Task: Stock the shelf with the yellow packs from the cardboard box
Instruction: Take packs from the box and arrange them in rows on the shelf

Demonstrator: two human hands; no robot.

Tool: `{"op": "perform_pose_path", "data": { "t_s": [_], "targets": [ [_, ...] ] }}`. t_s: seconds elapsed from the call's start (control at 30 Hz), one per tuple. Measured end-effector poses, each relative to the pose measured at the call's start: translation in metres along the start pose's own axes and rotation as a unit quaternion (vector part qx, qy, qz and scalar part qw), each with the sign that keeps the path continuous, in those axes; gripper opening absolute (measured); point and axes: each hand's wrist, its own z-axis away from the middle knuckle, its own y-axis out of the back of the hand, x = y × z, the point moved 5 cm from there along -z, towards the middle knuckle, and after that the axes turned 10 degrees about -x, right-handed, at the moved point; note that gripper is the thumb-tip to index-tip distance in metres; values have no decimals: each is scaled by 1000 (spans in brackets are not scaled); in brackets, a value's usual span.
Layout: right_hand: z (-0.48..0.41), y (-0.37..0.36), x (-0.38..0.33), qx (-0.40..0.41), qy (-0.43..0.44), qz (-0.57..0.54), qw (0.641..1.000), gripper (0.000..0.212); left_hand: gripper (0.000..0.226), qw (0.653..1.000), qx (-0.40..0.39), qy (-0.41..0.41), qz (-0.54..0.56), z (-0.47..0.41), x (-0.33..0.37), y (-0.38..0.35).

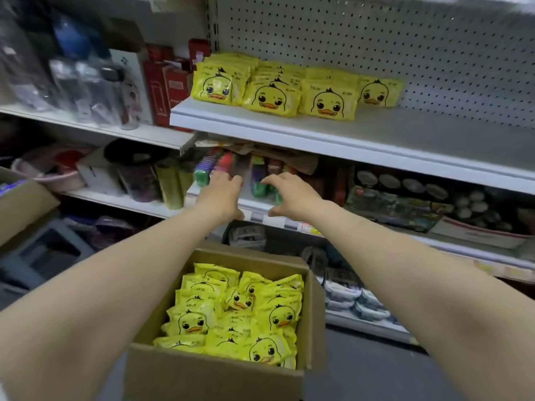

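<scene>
An open cardboard box [214, 377] sits low in front of me, full of yellow packs [240, 314] printed with a duck face. More yellow duck packs [275, 88] stand in rows on the left part of the white upper shelf [376, 140]. My left hand [221, 195] and my right hand [289, 195] hang side by side in the air above the box, below the upper shelf and in front of the lower shelf. Both hands hold nothing, with fingers spread and curled.
White pegboard [376, 44] backs the upper shelf, whose right part is bare. Red boxes [168, 85] and clear bottles [86, 91] stand to the left. The lower shelf [260, 206] holds coloured items behind my hands. Another cardboard box [20, 204] is at far left.
</scene>
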Motion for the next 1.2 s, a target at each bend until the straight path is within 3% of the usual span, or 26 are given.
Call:
{"op": "perform_pose_path", "data": {
  "t_s": [0.17, 0.37, 0.53, 0.83, 1.2],
  "targets": [
    [-9, -41, 1, -45, -6, 1, 999, 78, 68, 999, -35, 22, 12, 3, -32, -46],
    [-28, -92, 1, -99, 1, 3, 995, 74, 80, 992, -108, 55, 25, 6, -66, -106],
    [-54, -152, 0, -171, 8, -4, 985, 74, 74, 985, -151, 82, 24, 10, -94, -158],
    [-92, -269, -4, -304, 38, -24, 952, 62, 66, 936, -280, 165, 133, 24, -150, -274],
    [-142, -362, -32, -369, 47, -84, 924, 58, 75, 917, -288, 215, 173, 5, -185, -355]
  ]
}}
